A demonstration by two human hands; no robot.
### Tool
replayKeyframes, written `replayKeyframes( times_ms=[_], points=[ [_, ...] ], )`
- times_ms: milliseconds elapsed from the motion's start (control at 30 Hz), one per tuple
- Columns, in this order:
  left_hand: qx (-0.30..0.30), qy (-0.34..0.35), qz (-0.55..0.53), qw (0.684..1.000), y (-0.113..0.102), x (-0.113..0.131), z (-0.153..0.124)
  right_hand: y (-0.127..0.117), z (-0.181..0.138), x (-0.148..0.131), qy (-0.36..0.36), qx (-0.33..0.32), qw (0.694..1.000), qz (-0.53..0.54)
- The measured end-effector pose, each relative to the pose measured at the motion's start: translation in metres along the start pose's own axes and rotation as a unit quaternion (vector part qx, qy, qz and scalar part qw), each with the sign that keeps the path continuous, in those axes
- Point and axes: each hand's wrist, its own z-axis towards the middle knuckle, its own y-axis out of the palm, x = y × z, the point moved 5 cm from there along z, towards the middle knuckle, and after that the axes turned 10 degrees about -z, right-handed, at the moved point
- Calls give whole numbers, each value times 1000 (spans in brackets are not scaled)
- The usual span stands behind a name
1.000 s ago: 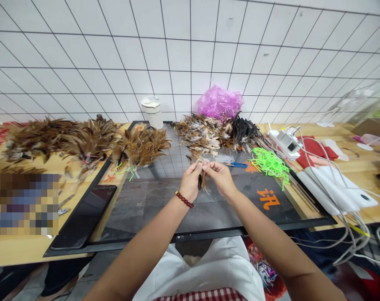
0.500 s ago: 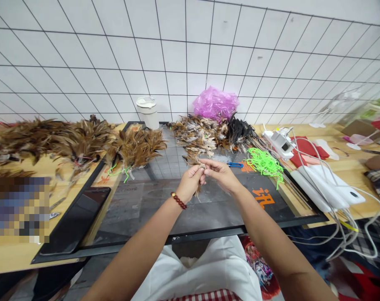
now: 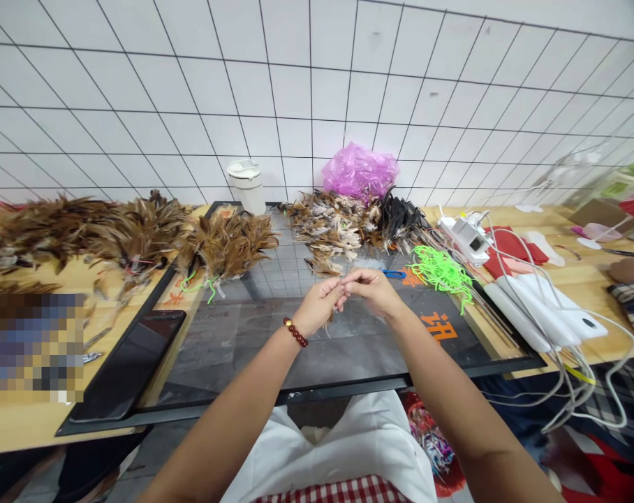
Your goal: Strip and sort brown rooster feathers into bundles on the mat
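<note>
My left hand (image 3: 317,306), with a bead bracelet (image 3: 295,332) on the wrist, and my right hand (image 3: 370,291) meet above the dark cutting mat (image 3: 275,349). Both pinch a small bundle of brown feathers (image 3: 332,313) that hangs below the fingers. Just beyond the hands lies a pile of mixed brown and white feathers (image 3: 327,227). Small blue scissors (image 3: 394,274) and a heap of green cords (image 3: 443,272) lie to the right of my right hand.
Tied brown feather bundles (image 3: 225,244) and loose brown feathers (image 3: 81,230) cover the left bench. A white cup (image 3: 246,185) and pink plastic bag (image 3: 359,171) stand by the tiled wall. A black tablet (image 3: 128,367) lies left; white devices and cables (image 3: 547,311) lie right.
The hands have drawn closer together, and the feather bundle is now mostly hidden under the fingers. The view shifted slightly leftward and down.
</note>
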Motion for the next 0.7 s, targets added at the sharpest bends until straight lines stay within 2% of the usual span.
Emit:
replayKeyframes(
  times_ms=[100,233,400,567,700],
  points=[
    [1,-15,-25,1000,0,-1,0,-4,1,2,5,55,998,-5],
    [-15,-49,-90,995,2,-2,0,0,2,7,34,69,997,22],
    [42,-49,-121,991,-5,-5,2,-4,4,10,56,114,992,15],
    [78,-31,-141,986,-10,-4,2,-14,4,3,-3,169,985,-30],
    [88,-14,-110,990,-9,-1,3,-8,3,-3,-43,162,981,-102]
  ],
)
